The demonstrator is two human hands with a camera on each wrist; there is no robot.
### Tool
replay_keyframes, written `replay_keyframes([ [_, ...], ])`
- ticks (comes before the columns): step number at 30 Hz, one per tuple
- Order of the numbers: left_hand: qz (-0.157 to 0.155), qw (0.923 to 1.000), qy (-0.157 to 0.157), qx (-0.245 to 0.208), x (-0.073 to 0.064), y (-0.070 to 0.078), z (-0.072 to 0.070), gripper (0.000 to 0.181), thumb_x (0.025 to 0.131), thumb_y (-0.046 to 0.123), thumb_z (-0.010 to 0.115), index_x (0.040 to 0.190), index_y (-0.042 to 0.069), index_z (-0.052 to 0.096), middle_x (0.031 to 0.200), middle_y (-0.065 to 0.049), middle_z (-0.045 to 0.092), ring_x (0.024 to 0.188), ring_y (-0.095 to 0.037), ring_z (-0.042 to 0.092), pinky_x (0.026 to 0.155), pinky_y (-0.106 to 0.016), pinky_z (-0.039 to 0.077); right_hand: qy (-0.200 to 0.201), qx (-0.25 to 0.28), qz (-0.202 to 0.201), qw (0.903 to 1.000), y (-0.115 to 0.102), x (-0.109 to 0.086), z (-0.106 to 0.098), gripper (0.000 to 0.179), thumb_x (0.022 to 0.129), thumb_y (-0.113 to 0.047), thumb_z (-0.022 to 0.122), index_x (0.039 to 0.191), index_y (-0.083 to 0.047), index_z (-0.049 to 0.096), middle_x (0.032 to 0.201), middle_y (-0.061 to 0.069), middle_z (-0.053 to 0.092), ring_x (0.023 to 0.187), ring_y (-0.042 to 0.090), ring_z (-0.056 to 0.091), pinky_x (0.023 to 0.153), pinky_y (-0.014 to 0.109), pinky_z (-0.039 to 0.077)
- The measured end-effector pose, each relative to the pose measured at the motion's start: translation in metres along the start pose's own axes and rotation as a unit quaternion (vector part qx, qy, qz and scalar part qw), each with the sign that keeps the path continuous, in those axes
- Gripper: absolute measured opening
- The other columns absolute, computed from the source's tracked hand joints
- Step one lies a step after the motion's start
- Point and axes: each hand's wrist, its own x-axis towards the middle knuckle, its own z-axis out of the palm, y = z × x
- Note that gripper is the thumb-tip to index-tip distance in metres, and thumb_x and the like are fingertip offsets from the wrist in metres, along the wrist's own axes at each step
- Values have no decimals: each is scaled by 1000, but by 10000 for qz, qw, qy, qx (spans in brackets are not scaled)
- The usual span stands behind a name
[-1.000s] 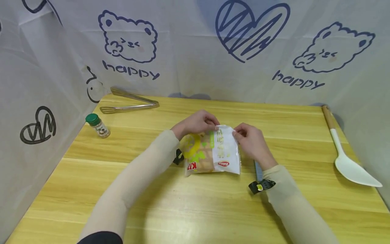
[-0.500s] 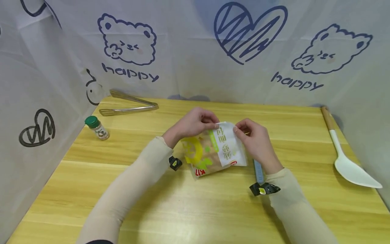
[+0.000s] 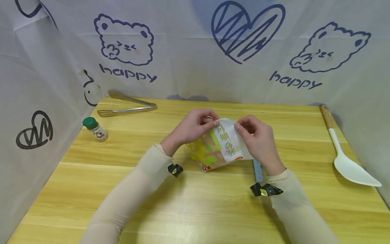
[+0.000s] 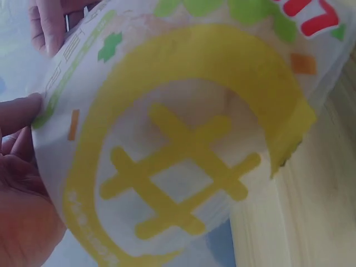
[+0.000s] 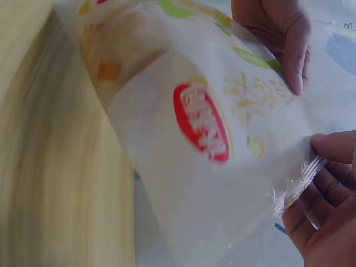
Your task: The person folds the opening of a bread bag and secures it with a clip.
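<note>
Both hands hold a plastic food packet (image 3: 217, 145), white at one end and printed with yellow and green, above the middle of the table. My left hand (image 3: 198, 125) pinches its upper edge between thumb and fingers. A short way to the right, my right hand (image 3: 259, 139) pinches the packet's white corner. Brownish food shows through the clear part in the head view; its kind cannot be told. In the right wrist view the crimped seal end of the packet (image 5: 206, 122) lies between the right thumb and fingers. The left wrist view shows the packet's yellow print (image 4: 183, 61).
A blue strip-like object (image 3: 257, 171) lies beneath the right wrist. Metal tongs (image 3: 128, 105) and a green-capped spice jar (image 3: 95, 129) are at the left. A white spatula-like spoon with a wooden handle (image 3: 350, 166) lies at the right. White cloth (image 3: 182, 67) walls the table.
The packet has risen off the table and tilted, its lower right end swinging up. Both hands keep their pinch on its edge, the right hand shifting slightly rightward.
</note>
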Motion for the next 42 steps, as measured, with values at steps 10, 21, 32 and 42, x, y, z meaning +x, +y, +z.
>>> replay_keyframes([
  [10,558,9980,279,-77,-10,3,6,18,98,9,63,108,-3,71,93,-6,73,80,-13,69,70,-30,54,-73,291,-67,9995,-5,-3,-5,15,94,-15,69,99,0,73,89,8,73,77,16,67,61,21,52],
  [21,686,9966,267,-381,-8,3,9,17,98,8,61,108,-3,70,92,-6,73,78,-16,69,66,-32,54,86,549,-448,9974,-2,-5,-10,10,93,-5,68,99,1,74,92,10,73,78,10,68,60,20,53],
  [32,1057,9908,84,-838,-10,6,6,17,98,2,59,111,-6,67,92,-11,73,81,-20,70,65,-31,52,27,1096,-1076,9881,-2,-6,-14,14,90,9,65,102,3,71,94,12,72,79,12,68,61,22,53],
  [42,1495,9792,-97,-1366,-10,2,8,17,97,-4,57,110,-8,67,96,-14,73,84,-27,70,70,-37,54,-60,1444,-1199,9822,-3,-10,-18,18,86,17,63,99,7,72,95,7,73,79,13,69,60,22,53],
])
